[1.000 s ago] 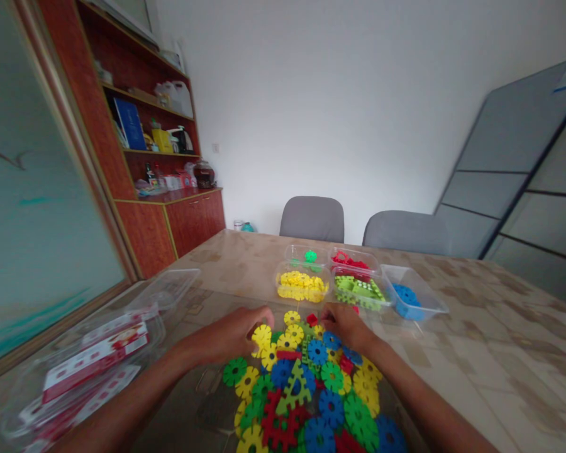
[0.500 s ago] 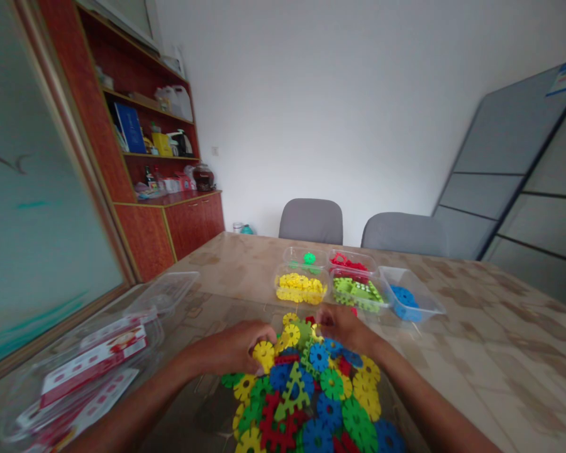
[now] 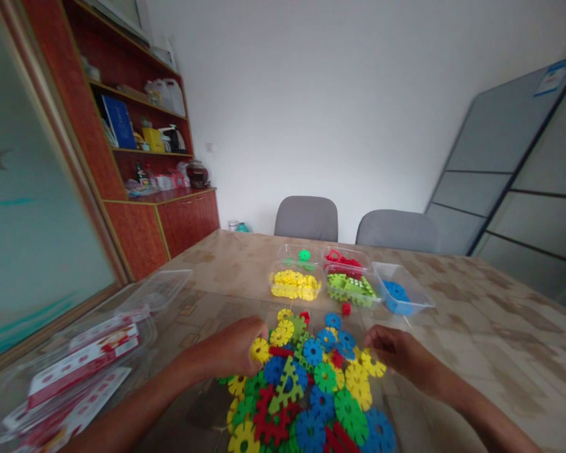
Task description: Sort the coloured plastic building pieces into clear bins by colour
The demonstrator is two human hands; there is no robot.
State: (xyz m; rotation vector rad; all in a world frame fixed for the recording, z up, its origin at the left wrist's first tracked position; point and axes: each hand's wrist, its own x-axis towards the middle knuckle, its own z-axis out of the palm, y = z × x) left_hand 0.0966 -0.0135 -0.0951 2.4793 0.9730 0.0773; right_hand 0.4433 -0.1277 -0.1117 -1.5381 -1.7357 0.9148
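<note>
My left hand (image 3: pixel 240 346) is closed around a yellow notched disc (image 3: pixel 260 350) at the left side of a loose pile of plastic building pieces. My right hand (image 3: pixel 393 349) is at the pile's right edge, fingers curled and pinching the rim of another yellow notched disc (image 3: pixel 373 363). Blue discs (image 3: pixel 312 351), green discs (image 3: pixel 325 377), a light green triangle piece (image 3: pixel 287 387) and a red square piece (image 3: pixel 270 423) lie between and below the hands. A small red piece (image 3: pixel 346 309) sits apart, beyond the pile.
Behind the pile stand clear tubs: one of yellow discs (image 3: pixel 270 283), one of light green pieces (image 3: pixel 327 290), one of red pieces (image 3: pixel 365 258), one of green discs (image 3: pixel 283 251) and one of blue discs (image 3: pixel 424 296). Clear lids and packaging (image 3: pixel 85 358) lie at left.
My right hand has moved right and nearer, from the pile's far edge to a yellow disc at its right edge. My left hand keeps its yellow disc. The view has shifted slightly.
</note>
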